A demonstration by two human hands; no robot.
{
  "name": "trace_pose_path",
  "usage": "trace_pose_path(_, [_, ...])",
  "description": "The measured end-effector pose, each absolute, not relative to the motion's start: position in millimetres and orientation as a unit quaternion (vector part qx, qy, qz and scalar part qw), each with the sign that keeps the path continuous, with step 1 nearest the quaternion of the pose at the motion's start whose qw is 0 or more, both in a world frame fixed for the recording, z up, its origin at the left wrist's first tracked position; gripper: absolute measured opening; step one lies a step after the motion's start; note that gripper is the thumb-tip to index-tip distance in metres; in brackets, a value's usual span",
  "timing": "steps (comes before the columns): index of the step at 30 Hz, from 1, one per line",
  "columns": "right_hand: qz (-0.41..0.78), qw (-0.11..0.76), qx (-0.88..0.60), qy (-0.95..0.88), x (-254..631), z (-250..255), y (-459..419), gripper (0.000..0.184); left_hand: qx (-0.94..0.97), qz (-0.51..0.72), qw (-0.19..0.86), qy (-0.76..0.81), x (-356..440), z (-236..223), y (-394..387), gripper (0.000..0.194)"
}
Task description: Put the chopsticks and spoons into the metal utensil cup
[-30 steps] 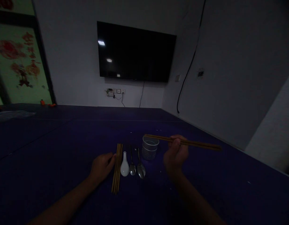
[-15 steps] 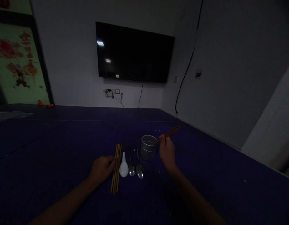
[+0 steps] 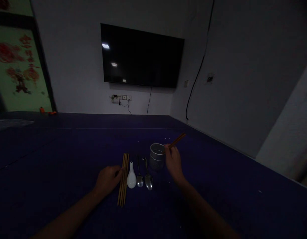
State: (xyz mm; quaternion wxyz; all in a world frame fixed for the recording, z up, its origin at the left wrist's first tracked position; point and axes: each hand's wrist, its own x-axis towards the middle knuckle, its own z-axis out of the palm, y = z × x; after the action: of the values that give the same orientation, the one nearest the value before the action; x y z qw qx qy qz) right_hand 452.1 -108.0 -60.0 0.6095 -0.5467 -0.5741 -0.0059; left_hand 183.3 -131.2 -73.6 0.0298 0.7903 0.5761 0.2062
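My right hand (image 3: 172, 162) is closed around a pair of wooden chopsticks (image 3: 177, 139), just right of a grey metal cup (image 3: 157, 161). The chopsticks slant, with their lower ends inside the cup's rim. My left hand (image 3: 108, 178) rests on the purple surface, a gap showing between thumb and forefinger. Its fingertips touch the left side of several wooden chopsticks (image 3: 123, 186) laid side by side. To their right lie a white soup spoon (image 3: 131, 179), a small metal spoon (image 3: 140, 180) and a larger metal spoon (image 3: 149, 182), bowls toward me.
The purple surface (image 3: 81, 142) runs back to the wall, with small white specks on it. A dark television (image 3: 142, 56) hangs above sockets and cords. Clear plastic (image 3: 12, 123) and orange objects (image 3: 52, 113) lie at the far left.
My right hand has moved left and turned the chopsticks from nearly level above the cup to a slant, lowering their ends into it. My left hand has stayed beside the row of chopsticks.
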Motion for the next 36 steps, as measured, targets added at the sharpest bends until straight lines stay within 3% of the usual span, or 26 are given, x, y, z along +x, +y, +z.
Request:
trace_pose_path(9, [0.02, 0.631, -0.562, -0.535, 443.9, -64.5, -110.9, 0.053, 0.785, 0.205, 0.024, 0.584, 183.8, -73.7, -132.2, 0.048])
trace_pose_path(15, [-0.18, 0.71, -0.497, -0.467, 434.1, -41.6, -140.6, 0.054, 0.78, 0.196, 0.029, 0.593, 185.1, -71.9, -132.9, 0.045])
trace_pose_path(19, [-0.267, 0.604, -0.38, -0.648, 415.8, -45.0, -158.9, 0.03, 0.776, 0.172, 0.023, 0.606, 186.1, -71.9, -131.6, 0.043])
trace_pose_path(24, [-0.199, 0.435, -0.247, -0.842, 385.8, -75.0, -162.4, 0.032, 0.758, 0.147, 0.022, 0.635, 188.6, -69.6, -135.9, 0.043])
trace_pose_path(36, [-0.048, 0.363, -0.346, -0.864, 374.5, -85.9, -161.7, 0.029, 0.756, 0.13, 0.037, 0.64, 194.5, -68.9, -143.1, 0.037])
